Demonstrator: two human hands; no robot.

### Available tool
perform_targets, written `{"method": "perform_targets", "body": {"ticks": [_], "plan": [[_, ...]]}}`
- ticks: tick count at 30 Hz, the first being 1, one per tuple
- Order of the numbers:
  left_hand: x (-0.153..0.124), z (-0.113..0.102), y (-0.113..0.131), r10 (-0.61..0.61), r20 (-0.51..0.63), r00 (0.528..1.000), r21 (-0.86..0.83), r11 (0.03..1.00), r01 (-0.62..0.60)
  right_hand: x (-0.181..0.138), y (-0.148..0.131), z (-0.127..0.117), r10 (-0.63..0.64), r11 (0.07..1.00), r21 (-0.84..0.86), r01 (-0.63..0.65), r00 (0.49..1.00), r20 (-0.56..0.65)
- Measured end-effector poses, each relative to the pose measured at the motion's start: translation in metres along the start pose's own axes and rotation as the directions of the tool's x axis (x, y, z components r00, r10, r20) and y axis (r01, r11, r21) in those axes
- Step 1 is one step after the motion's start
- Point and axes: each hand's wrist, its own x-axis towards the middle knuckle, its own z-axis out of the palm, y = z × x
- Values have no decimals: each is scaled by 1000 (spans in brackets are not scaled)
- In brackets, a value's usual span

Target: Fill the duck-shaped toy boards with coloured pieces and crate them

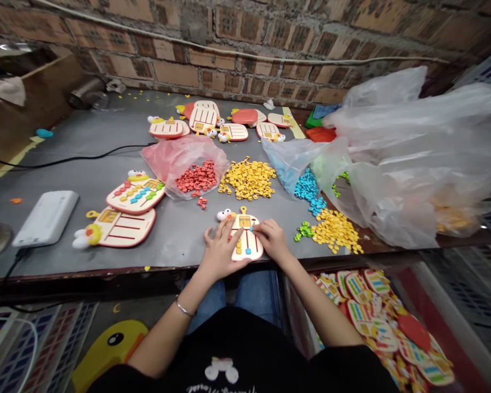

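A cream, chicken-headed toy board [258,252] with slots lies flat at the table's front edge. My left hand [220,248] grips its left side, thumb along the near edge and fingers over the top. Yellow and blue sliding pieces sit in its left and middle slots. My right hand [272,239] is closed in a pinch over the board, fingertips on a small blue piece [251,229] at the upper end of the middle slot. Piles of yellow pieces [249,179], red pieces [197,177] and blue pieces [306,184] lie beyond the board.
Several toy boards [233,132] lie at the back; two more [129,229] overlap on the left. Plastic bags [409,164] crowd the right, near more yellow pieces [339,230] and green pieces [304,231]. A white power bank [46,218] lies left. A bin of boards [370,311] stands below right.
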Motion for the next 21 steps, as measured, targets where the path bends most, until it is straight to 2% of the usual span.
{"method": "perform_targets", "body": {"ticks": [3,10,15,17,19,21], "plan": [[0,0,0,-1,11,1000,6,1000,1,2,-4,3,-1,999,45,0,1000,8],[0,-1,0,3,15,1000,9,1000,-4,3,2,-17,-28,986,167,-6,979,202],[0,0,0,1,14,1000,17,1000,-1,-9,-10,-19,-61,975,222,-5,956,287],[0,0,0,-1,15,1000,15,1000,1,-15,-11,-18,-61,961,276,-13,964,258],[0,-1,0,3,13,1000,6,1000,-3,-16,-6,-17,46,961,266,-77,992,121],[0,0,-1,13,12,1000,-3,1000,-13,-12,4,-16,172,971,178,-161,984,-48]]}}
